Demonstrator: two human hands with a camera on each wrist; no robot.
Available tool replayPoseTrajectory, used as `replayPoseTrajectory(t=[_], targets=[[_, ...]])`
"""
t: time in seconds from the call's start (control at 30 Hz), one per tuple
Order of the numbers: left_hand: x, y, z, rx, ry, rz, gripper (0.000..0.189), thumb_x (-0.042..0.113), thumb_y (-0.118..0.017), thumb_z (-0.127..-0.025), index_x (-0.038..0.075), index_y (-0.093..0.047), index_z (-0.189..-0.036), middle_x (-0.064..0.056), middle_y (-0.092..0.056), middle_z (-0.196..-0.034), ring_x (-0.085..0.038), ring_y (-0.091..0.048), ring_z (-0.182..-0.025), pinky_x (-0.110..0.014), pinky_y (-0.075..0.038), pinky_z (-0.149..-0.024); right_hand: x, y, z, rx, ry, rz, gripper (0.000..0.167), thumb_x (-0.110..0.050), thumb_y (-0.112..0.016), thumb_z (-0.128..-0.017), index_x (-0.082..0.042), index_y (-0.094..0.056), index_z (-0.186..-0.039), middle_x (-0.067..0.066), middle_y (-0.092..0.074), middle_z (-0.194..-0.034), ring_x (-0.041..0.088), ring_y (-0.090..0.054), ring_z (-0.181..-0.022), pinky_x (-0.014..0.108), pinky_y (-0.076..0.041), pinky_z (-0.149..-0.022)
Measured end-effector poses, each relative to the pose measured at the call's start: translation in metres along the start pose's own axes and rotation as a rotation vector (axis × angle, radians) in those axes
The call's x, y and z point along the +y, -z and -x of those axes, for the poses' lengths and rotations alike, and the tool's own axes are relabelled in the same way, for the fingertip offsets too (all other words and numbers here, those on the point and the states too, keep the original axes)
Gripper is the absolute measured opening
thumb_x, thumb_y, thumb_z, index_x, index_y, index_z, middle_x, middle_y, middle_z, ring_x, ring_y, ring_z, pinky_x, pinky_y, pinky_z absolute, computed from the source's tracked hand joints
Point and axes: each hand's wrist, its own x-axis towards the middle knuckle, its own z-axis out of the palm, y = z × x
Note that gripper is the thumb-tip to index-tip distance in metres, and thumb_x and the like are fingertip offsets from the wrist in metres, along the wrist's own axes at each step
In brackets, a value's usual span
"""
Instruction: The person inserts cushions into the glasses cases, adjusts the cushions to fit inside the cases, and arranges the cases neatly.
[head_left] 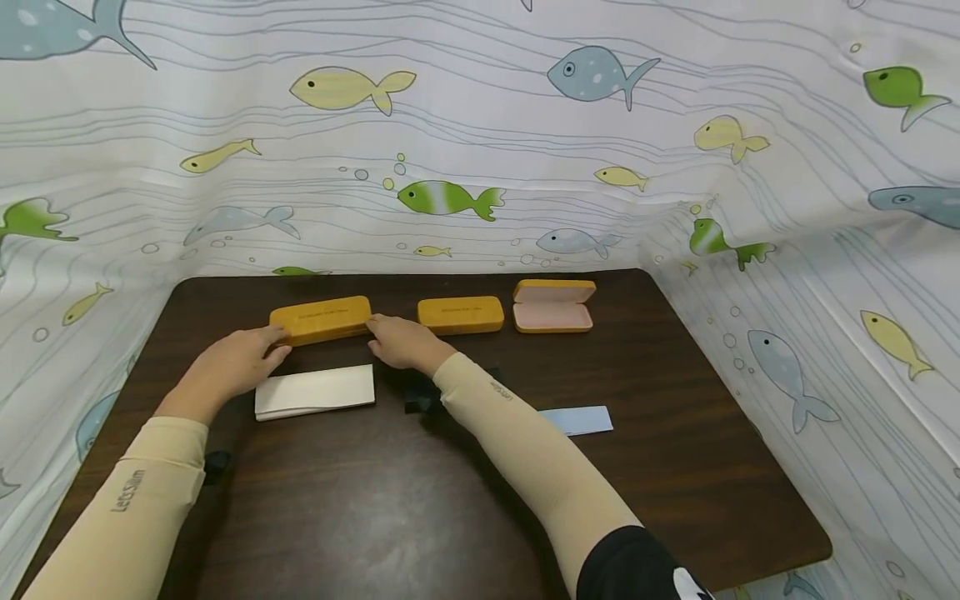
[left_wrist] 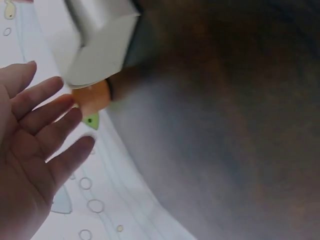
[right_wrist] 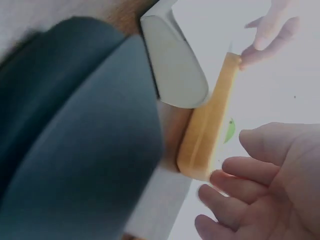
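Observation:
A closed yellow case, shaped like a glasses case, lies at the back left of the brown table. My left hand is at its left end, fingertips right at the edge, palm and spread fingers showing in the left wrist view. At the right end, my right hand has its fingertips at the corner; the right wrist view shows these fingers loosely bent beside the case. Between my hands and nearer to me lies a white, flat, folded item.
To the right stand a second closed yellow case and an open one with a pink lining. A light blue flat piece lies partly behind my right sleeve. Under my right wrist is a dark object. A fish-print curtain surrounds the table.

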Motion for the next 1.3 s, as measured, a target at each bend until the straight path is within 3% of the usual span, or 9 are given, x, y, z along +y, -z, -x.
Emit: replayPoseTrajectory(t=[0.23,0.37,0.57,0.8,1.03,1.17,1.3], targets=[[0.022,0.011,0.001,0.05,-0.049,0.022,0.043,0.023,-0.052,-0.106,-0.006,-0.057,-0.137,-0.032,-0.063,-0.125,-0.05,-0.063,-0.109,-0.066,-0.049,-0.088,0.018,0.008,0.037,0.009,-0.016,-0.151,0.048,-0.03,-0.045,-0.11,-0.009,-0.044,-0.154,0.004,-0.047,-0.155,0.019,-0.045,-0.141,0.033,-0.037,-0.115],[0.046,0.014,-0.001,0.073,-0.115,0.089,0.04,0.024,-0.052,-0.107,-0.004,-0.06,-0.135,-0.027,-0.067,-0.12,-0.044,-0.067,-0.104,-0.061,-0.053,-0.084,0.035,0.009,0.058,0.009,-0.034,-0.214,0.049,-0.031,-0.045,-0.11,-0.009,-0.044,-0.154,0.005,-0.048,-0.154,0.02,-0.046,-0.14,0.035,-0.038,-0.115],[0.09,0.011,-0.004,0.095,-0.23,0.162,0.036,0.023,-0.053,-0.107,-0.002,-0.064,-0.131,-0.022,-0.068,-0.123,-0.041,-0.065,-0.108,-0.06,-0.051,-0.09,0.065,0.007,0.092,0.032,-0.08,-0.282,0.047,-0.031,-0.048,-0.11,-0.008,-0.049,-0.15,0.006,-0.053,-0.15,0.021,-0.049,-0.138,0.038,-0.039,-0.114],[0.15,-0.009,-0.006,0.061,-0.33,0.286,0.032,0.023,-0.055,-0.107,0.004,-0.067,-0.13,-0.013,-0.069,-0.124,-0.034,-0.065,-0.112,-0.055,-0.052,-0.094,0.099,-0.001,0.135,0.098,-0.119,-0.401,0.047,-0.03,-0.047,-0.11,-0.005,-0.05,-0.149,0.01,-0.056,-0.146,0.025,-0.055,-0.132,0.043,-0.042,-0.112],[0.211,-0.032,-0.01,-0.049,-0.467,0.425,0.034,0.022,-0.056,-0.106,0.004,-0.062,-0.135,-0.008,-0.067,-0.126,-0.025,-0.064,-0.113,-0.049,-0.052,-0.096,0.129,-0.01,0.178,0.176,-0.174,-0.477,0.047,-0.028,-0.048,-0.109,0.0,-0.051,-0.146,0.015,-0.057,-0.144,0.032,-0.053,-0.133,0.048,-0.042,-0.111],[0.239,-0.05,-0.012,-0.07,-0.5,0.401,0.033,0.019,-0.057,-0.105,0.003,-0.063,-0.133,-0.007,-0.068,-0.122,-0.02,-0.064,-0.105,-0.043,-0.054,-0.091,0.148,-0.017,0.199,0.179,-0.215,-0.497,0.045,-0.027,-0.047,-0.11,0.002,-0.054,-0.144,0.017,-0.058,-0.142,0.034,-0.054,-0.132,0.05,-0.043,-0.11],[0.267,-0.066,-0.013,-0.011,-0.534,0.262,0.029,0.019,-0.062,-0.103,0.004,-0.067,-0.127,-0.007,-0.069,-0.118,-0.022,-0.065,-0.104,-0.043,-0.055,-0.089,0.163,-0.022,0.219,0.187,-0.286,-0.525,0.042,-0.026,-0.047,-0.11,0.002,-0.058,-0.139,0.018,-0.06,-0.138,0.034,-0.058,-0.126,0.051,-0.047,-0.105]])
